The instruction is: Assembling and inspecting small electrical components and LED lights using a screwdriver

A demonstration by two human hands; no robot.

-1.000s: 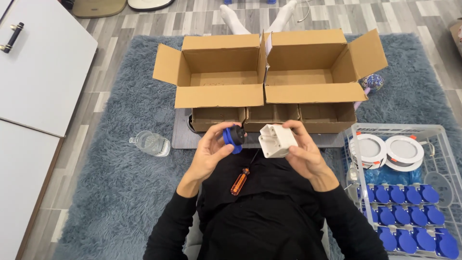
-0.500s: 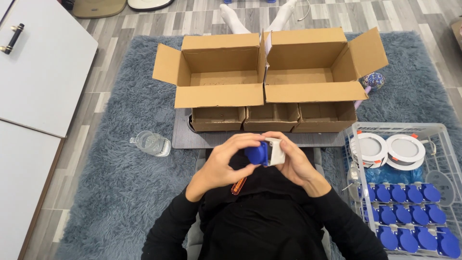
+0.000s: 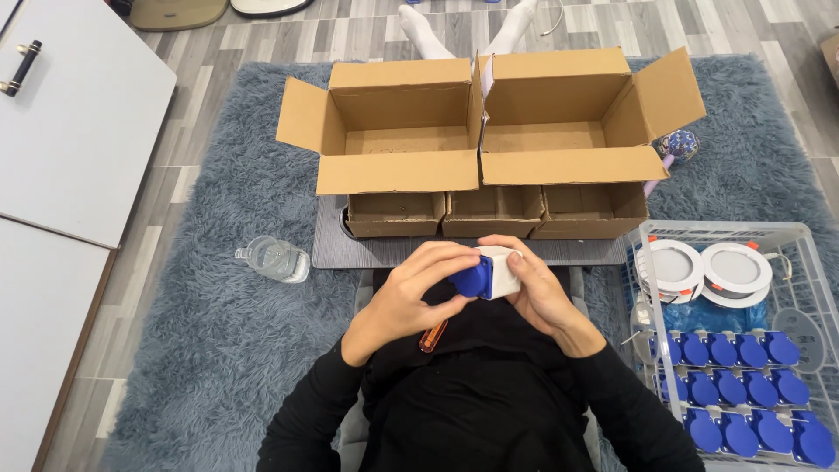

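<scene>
Both hands closed together on one small piece: left hand (image 3: 411, 293) pinching the blue round part (image 3: 473, 281) between thumb and fingers, right hand (image 3: 537, 293) wrapped round the white block (image 3: 500, 272) from behind. Blue pressed flush against white, held above the lap, just short of the dark board (image 3: 336, 249). Opposed grip apparently for bracing one half while the other is seated or turned; which of the two, impossible to tell. Joint itself hidden by fingers.

Below the left wrist, an orange-handled tool (image 3: 433, 336) lying on the lap, half covered. Beyond the board, three small open cartons (image 3: 496, 212), then two large open cardboard boxes (image 3: 489, 122). At right, a clear crate (image 3: 791, 234) of white round fittings (image 3: 703, 271) and rows of blue pieces (image 3: 743, 385), cut off by the frame edge. Clear plastic bottle (image 3: 275, 259) lying on the grey rug (image 3: 210, 288) at left. Socked feet (image 3: 468, 19) at top, body out of view.
</scene>
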